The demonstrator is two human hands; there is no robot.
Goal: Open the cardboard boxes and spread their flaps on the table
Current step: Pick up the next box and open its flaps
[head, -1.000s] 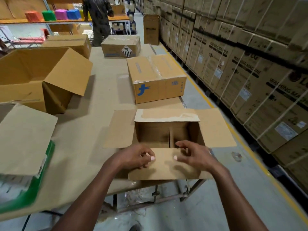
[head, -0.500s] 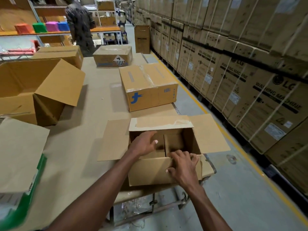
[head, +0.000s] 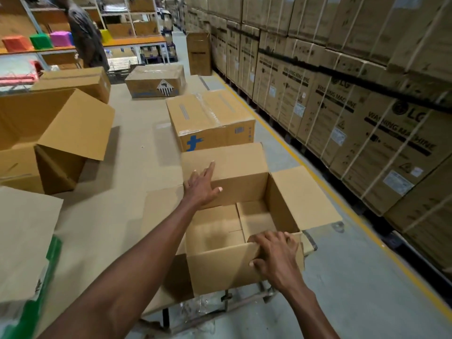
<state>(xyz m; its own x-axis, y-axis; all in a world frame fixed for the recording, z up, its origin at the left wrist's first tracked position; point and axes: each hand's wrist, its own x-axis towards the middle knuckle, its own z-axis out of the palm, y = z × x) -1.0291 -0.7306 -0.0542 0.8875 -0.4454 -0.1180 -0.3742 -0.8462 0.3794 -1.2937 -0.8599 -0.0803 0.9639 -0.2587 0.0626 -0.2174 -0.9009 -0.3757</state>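
A small open cardboard box point(head: 283, 211) sits at the table's near right corner, empty inside. My left hand point(head: 201, 185) lies flat with fingers spread against its far flap point(head: 239, 162), which stands pushed back. My right hand point(head: 275, 253) grips the top edge of the near flap point(head: 220, 267), which hangs down over the table's edge. The right flap point(head: 305, 194) lies spread out flat; the left flap is mostly behind my left arm. A taped, closed box with a blue logo point(head: 210, 123) stands just beyond.
A big open box point(head: 49, 140) stands at the left. Two more closed boxes point(head: 156, 80) point(head: 75, 81) rest at the table's far end. A person point(head: 84, 33) stands by the shelves. Stacked washing-machine cartons point(head: 367, 118) line the aisle on the right. A green-edged pack point(head: 27, 253) lies near left.
My left hand left the inside of the box and pushed the far flap back and up. My right hand folded the near flap down over the table edge.
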